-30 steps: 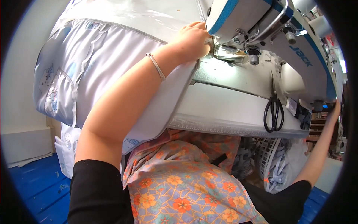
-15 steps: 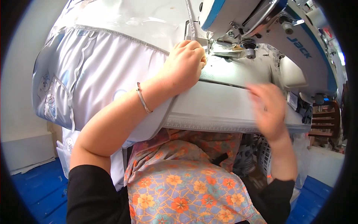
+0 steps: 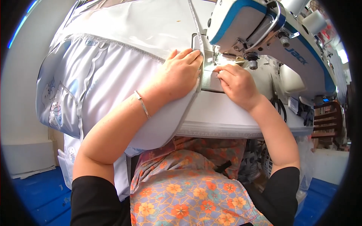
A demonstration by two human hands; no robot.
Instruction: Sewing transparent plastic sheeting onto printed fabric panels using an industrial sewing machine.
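Observation:
White fabric (image 3: pixel 120 71) with grey binding along its edges covers the left of the sewing table and droops over its front. My left hand (image 3: pixel 180 73) lies flat on this cloth, its fingers stretched toward the bound edge beside the needle area. A narrow grey binding strip (image 3: pixel 195 19) runs from the far side down past my left fingertips. Just right of the presser foot (image 3: pixel 214 54), my right hand (image 3: pixel 237 83) is closed in a pinch over the machine bed. What its fingertips hold, if anything, is too small to make out. The sewing machine (image 3: pixel 241 22) head stands above, white and blue.
Black-handled scissors (image 3: pixel 279 106) lie right of my right wrist. A ruler-marked strip runs along the table's front edge (image 3: pixel 222 130). A wooden chair (image 3: pixel 326 119) stands at the far right. Below the table, a flowered apron (image 3: pixel 188 192) covers my lap.
My right hand has come left from the table's right side to the needle area and closed in a pinch. My left hand has flattened onto the cloth from a curled grip.

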